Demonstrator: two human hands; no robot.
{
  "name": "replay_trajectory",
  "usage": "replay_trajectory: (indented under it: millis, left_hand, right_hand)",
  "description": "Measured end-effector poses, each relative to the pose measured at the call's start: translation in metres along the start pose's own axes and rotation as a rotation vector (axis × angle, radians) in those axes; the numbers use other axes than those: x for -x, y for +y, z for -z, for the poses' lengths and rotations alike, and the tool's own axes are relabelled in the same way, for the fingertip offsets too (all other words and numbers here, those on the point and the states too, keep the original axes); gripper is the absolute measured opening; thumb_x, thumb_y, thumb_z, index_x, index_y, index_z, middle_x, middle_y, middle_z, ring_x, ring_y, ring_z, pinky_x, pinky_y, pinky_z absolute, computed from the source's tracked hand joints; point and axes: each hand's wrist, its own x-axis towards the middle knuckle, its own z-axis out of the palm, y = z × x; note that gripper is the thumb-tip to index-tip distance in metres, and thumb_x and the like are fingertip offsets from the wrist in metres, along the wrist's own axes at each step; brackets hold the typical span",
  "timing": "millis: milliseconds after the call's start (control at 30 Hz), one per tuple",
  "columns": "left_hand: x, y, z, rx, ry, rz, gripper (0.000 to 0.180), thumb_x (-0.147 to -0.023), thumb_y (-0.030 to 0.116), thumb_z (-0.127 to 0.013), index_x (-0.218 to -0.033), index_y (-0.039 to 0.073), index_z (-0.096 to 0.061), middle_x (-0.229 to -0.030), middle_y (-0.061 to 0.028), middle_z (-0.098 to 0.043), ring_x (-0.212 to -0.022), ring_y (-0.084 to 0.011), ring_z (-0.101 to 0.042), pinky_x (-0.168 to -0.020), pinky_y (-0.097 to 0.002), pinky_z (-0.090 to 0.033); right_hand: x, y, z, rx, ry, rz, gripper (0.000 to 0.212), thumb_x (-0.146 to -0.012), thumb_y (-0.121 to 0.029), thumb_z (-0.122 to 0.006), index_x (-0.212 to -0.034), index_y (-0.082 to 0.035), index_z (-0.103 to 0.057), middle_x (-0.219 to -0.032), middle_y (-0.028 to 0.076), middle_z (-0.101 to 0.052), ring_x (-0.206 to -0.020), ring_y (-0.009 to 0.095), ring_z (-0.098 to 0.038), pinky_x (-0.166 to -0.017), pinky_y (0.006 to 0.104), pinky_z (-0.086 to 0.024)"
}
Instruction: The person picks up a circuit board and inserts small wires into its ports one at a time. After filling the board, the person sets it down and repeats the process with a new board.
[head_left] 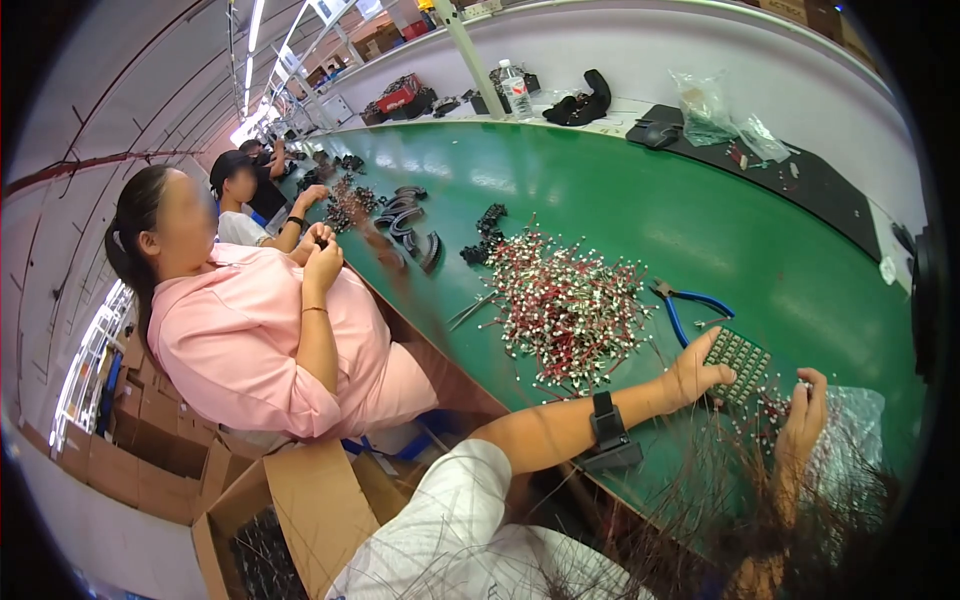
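My left hand (690, 374) is closed on the edge of a green circuit board panel (740, 362) with rows of small pale squares, holding it tilted above the table. Just right of the panel, my right hand (800, 425) has thumb and finger drawn together in a pinch; whatever is between the tips is too small to make out. Beneath the hands lies a small cluster of red wires with white connectors (762, 412). A clear plastic bag (850, 430) rests beside my right hand. Loose hair partly covers the right forearm.
A large pile of red-wired connectors (570, 305) sits left of blue-handled cutters (690, 300). Metal tweezers (470, 311) lie nearer the edge. Black curved parts (408, 222) are farther along the green table (620, 180). A co-worker in pink (270, 340) sits at my left, near an open cardboard box (320, 490).
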Motion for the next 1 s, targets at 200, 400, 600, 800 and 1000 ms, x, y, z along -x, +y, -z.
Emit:
replay_trajectory:
  millis: [200,400,600,800,1000]
  left_hand:
    - [0.0,-0.001,0.001,-0.012,-0.001,-0.013,0.055,-0.086,0.002,-0.061,-0.138,0.006,-0.042,-0.11,-0.0056,-0.065,-0.088,-0.0138,-0.065,-0.061,-0.0287,-0.054]
    - [0.001,0.001,-0.001,-0.006,0.0,-0.018,0.054,-0.086,0.002,-0.061,-0.137,0.005,-0.042,-0.108,-0.0057,-0.065,-0.086,-0.0137,-0.065,-0.061,-0.0288,-0.054]
    - [0.001,0.001,-0.003,0.005,-0.011,-0.017,0.052,-0.086,0.002,-0.062,-0.135,0.005,-0.043,-0.107,-0.0057,-0.066,-0.085,-0.0137,-0.065,-0.061,-0.0289,-0.054]
    - [0.0,-0.001,-0.002,0.005,0.001,-0.019,0.05,-0.086,0.002,-0.062,-0.133,0.005,-0.044,-0.108,-0.0053,-0.066,-0.086,-0.0135,-0.065,-0.061,-0.0289,-0.054]
    - [0.003,0.005,-0.001,0.011,0.007,0.054,0.05,-0.085,0.003,-0.061,-0.133,0.006,-0.045,-0.108,-0.0039,-0.066,-0.088,-0.013,-0.065,-0.065,-0.0288,-0.055]
  right_hand:
    - [0.0,-0.001,-0.003,0.018,-0.007,0.091,0.023,-0.097,-0.015,-0.049,-0.11,0.001,-0.06,-0.073,0.002,-0.048,-0.065,0.011,-0.043,-0.059,0.0294,-0.034]
    - [0.0,-0.005,-0.002,0.043,-0.05,0.061,0.022,-0.097,-0.015,-0.05,-0.108,0.001,-0.061,-0.072,0.002,-0.048,-0.065,0.011,-0.044,-0.059,0.0295,-0.034]
    - [0.001,0.0,-0.002,0.037,-0.045,0.069,0.022,-0.098,-0.015,-0.049,-0.107,0.001,-0.061,-0.072,0.002,-0.049,-0.066,0.012,-0.045,-0.059,0.0298,-0.035]
    - [0.001,0.001,-0.002,0.033,-0.063,0.04,0.022,-0.098,-0.014,-0.049,-0.107,0.001,-0.061,-0.073,0.003,-0.049,-0.066,0.012,-0.045,-0.06,0.0297,-0.035]
    - [0.001,-0.001,-0.002,0.025,-0.077,0.026,0.022,-0.098,-0.015,-0.049,-0.107,0.001,-0.061,-0.072,0.003,-0.048,-0.065,0.012,-0.044,-0.06,0.0295,-0.035]
